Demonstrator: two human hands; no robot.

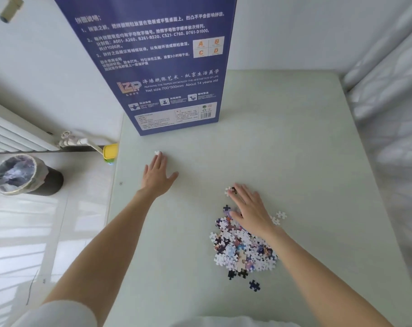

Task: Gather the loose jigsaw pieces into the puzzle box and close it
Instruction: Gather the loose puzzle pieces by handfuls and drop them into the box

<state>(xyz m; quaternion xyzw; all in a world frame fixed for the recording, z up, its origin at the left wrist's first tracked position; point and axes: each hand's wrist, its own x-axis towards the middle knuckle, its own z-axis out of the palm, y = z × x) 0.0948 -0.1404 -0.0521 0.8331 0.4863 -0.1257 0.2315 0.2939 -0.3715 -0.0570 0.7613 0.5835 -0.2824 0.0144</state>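
The puzzle box [162, 64] stood upright at the far edge of the table [294, 149], a tall flat carton of smooth dark-blue card printed with white text, an orange-and-white logo, a small square lettered A, B, C, D and a barcode panel near its base. Whether its top was open could not be told, as it ran out of view.

The loose jigsaw pieces [242, 249] lay in a ragged heap on the near right part of the table, thin die-cut card with knobs and sockets. Many showed plain white backs; others showed purple, blue and peach print. A few dark navy ones lay just apart at the near side of the heap, and two white ones sat just right of the wrist.

The left hand [158, 175] lay flat on the table, fingers straight and together, thumb spread, its fingertips touching a single white piece [157, 152] well apart from the heap. The right hand [249, 206] lay flat too, fingers straight, palm over the far end of the heap and fingertips touching a small cluster of pieces [230, 191].

The table top was pale, matte and smooth, with rounded corners.
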